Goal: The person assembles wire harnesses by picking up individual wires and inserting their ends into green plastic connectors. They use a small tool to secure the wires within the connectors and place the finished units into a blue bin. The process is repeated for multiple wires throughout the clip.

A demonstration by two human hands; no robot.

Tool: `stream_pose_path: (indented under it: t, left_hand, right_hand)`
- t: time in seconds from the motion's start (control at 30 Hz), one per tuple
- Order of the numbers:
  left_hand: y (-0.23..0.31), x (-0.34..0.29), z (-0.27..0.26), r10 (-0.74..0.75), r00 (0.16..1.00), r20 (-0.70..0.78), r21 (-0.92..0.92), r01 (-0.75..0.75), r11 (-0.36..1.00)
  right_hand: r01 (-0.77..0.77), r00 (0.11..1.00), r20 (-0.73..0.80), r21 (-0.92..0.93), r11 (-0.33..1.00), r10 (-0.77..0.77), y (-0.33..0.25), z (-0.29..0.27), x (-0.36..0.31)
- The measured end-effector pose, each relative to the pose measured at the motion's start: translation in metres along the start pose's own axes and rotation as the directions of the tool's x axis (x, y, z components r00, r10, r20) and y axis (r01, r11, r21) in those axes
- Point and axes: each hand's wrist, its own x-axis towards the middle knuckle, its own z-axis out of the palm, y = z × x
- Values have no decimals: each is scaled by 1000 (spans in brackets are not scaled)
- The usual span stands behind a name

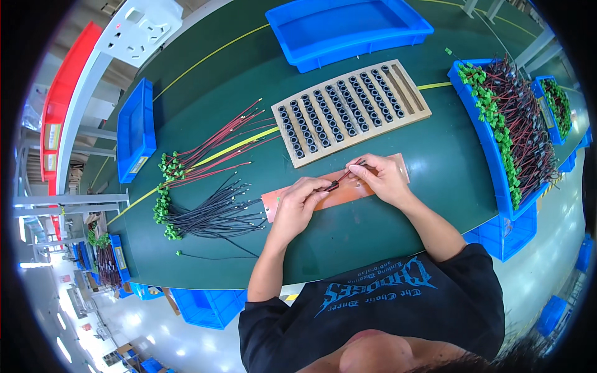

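Above an orange-brown mat (357, 200), my left hand (300, 202) is closed, thumb and fingers pinching a small black part (333, 185). To its right, my right hand (384, 179) pinches a thin dark red wire (346, 176) that runs toward that part. Whether the wire is joined to it cannot be made out. Left of the mat lies a fan of black wires (205, 214) with green connectors at one end. Behind them is a bundle of red wires (214, 144), also with green connectors. Just beyond my hands sits a wooden tray (288, 160) holding rows of black ring-shaped parts (339, 112).
An open blue bin (348, 56) stands at the back and another blue bin (138, 133) at the left. On the right, a long blue bin (482, 140) is heaped with wired parts with green connectors. A white power strip (138, 32) hangs upper left above the green table (373, 248).
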Motion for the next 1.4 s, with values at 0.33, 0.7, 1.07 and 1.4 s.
stream_pose_path:
  t: [0.33, 0.7, 1.07, 1.4]
  left_hand:
    - [2, 0, -4, 137, 987, -79, 255, -113, 960]
    - [-4, -5, 12, 221, 975, -23, 302, -204, 931]
    - [-17, -5, 36, 197, 966, -170, 292, -141, 946]
    - [-25, 1, 39, 304, 939, -161, 378, -226, 898]
  right_hand:
    - [-30, 999, -11, 31, 999, 31, -1, 0, 1]
    - [53, 998, -32, -48, 997, -55, 9, 3, 0]
    - [300, 921, -116, -399, 866, -373, -4, -3, -20]
    - [248, 916, -168, -475, 844, -364, 9, -9, -35]
